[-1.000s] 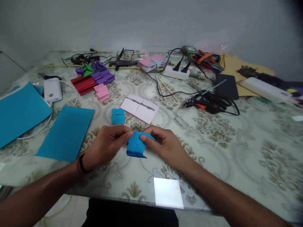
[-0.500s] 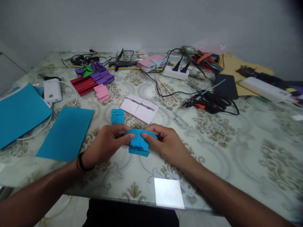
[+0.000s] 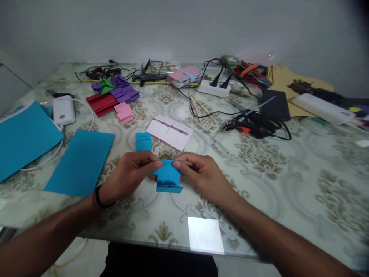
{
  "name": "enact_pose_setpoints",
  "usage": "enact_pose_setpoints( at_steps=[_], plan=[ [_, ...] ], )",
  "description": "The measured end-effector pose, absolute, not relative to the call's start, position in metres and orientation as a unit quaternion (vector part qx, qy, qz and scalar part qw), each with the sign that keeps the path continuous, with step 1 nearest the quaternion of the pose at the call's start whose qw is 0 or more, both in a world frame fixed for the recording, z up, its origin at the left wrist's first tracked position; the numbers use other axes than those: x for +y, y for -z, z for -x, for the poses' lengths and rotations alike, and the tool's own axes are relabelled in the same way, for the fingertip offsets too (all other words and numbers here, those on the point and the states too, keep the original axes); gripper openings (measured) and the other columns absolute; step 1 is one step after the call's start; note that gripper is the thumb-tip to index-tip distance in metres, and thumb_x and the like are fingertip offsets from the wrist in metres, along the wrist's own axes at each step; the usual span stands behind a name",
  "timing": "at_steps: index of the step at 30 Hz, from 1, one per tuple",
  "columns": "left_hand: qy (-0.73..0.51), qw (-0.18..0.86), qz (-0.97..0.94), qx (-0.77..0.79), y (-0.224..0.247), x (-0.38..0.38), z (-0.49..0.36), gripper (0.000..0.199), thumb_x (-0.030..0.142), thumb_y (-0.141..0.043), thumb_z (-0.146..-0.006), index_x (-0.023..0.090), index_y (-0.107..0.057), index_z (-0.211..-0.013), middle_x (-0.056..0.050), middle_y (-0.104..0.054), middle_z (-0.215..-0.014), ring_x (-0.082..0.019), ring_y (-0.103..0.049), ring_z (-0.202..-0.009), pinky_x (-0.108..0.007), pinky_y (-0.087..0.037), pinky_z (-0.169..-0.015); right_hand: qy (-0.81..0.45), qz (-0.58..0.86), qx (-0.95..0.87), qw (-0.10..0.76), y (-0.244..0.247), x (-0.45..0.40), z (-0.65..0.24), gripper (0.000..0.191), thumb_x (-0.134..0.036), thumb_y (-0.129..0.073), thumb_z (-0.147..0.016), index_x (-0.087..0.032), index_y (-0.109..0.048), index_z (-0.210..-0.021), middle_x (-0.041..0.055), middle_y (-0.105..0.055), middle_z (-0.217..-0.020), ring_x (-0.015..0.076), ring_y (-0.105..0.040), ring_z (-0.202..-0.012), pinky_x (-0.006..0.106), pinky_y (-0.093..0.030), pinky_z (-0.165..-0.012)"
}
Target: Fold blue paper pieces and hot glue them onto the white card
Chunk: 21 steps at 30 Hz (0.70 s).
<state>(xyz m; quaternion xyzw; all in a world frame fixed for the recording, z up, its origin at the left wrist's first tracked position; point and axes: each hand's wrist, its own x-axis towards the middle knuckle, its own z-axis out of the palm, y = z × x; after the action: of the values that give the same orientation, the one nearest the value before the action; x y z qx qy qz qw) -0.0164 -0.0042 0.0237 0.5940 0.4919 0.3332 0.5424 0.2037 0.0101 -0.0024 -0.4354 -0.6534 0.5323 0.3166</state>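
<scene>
Blue paper lay between your two hands: a small, T-shaped folded blue paper piece [image 3: 168,177] was held over the near middle of the glossy, floral-patterned table [image 3: 288,169], though whether its near edge touched the surface could not be told. Your bare left hand [image 3: 135,169] was pinched on its upper left corner, thumb on top, and your bare right hand [image 3: 203,175] gripped the upper right corner in like fashion; the hands stood apart, with a strip of paper showing between the thumbs. A narrow flap ran along the near edge. To handle the fold well, you probably needed matched grips, a straight top edge and even thumb pressure outward along the crease; pressing harder on one side could have skewed it. Just beyond your left fingers lay a small, square folded blue paper packet [image 3: 143,142], seemingly a handy check for squareness, and beside it a white, rectangular folded card [image 3: 170,132] that your knuckles were best kept off
</scene>
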Motion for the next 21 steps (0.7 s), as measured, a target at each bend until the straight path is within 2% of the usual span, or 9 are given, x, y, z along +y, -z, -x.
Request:
enact_pose_setpoints(
  at_steps=[5,10,15,21],
  plan=[
    [-0.344,0.501,-0.613,0.504,-0.024,-0.006,0.017,0.024,0.034,-0.065,-0.095,0.017,-0.073,-0.079,0.000,-0.071,-0.074,-0.015,-0.066,-0.071,-0.024,-0.055,-0.068,-0.536,0.428,-0.647,0.333,-0.001,0.010,-0.204,0.027,-0.041,-0.061,-0.095,-0.018,-0.070,-0.083,-0.0001,-0.067,-0.067,0.0142,-0.057,-0.061,0.027,-0.042,-0.058],
    [-0.334,0.484,-0.618,0.521,-0.018,-0.004,0.017,0.025,0.040,-0.067,-0.094,0.018,-0.073,-0.086,0.000,-0.070,-0.075,-0.016,-0.065,-0.071,-0.024,-0.055,-0.067,-0.550,0.441,-0.618,0.347,0.001,0.010,-0.202,0.026,-0.043,-0.064,-0.094,-0.019,-0.070,-0.086,-0.0011,-0.068,-0.066,0.0134,-0.057,-0.059,0.026,-0.042,-0.058],
    [-0.262,0.445,-0.678,0.523,-0.015,-0.002,0.018,0.018,0.035,-0.073,-0.089,0.017,-0.072,-0.087,0.002,-0.067,-0.077,-0.013,-0.058,-0.070,-0.022,-0.044,-0.061,-0.525,0.453,-0.636,0.338,0.004,0.010,-0.201,0.026,-0.043,-0.064,-0.093,-0.019,-0.072,-0.088,-0.0004,-0.067,-0.069,0.0134,-0.055,-0.060,0.026,-0.040,-0.057],
    [-0.257,0.438,-0.676,0.535,-0.019,-0.001,0.019,0.018,0.035,-0.071,-0.089,0.017,-0.073,-0.091,0.001,-0.070,-0.079,-0.015,-0.060,-0.071,-0.024,-0.043,-0.060,-0.529,0.441,-0.652,0.316,0.004,0.010,-0.203,0.027,-0.039,-0.067,-0.091,-0.019,-0.065,-0.074,-0.0017,-0.063,-0.065,0.0122,-0.052,-0.059,0.025,-0.039,-0.056]
  ],
)
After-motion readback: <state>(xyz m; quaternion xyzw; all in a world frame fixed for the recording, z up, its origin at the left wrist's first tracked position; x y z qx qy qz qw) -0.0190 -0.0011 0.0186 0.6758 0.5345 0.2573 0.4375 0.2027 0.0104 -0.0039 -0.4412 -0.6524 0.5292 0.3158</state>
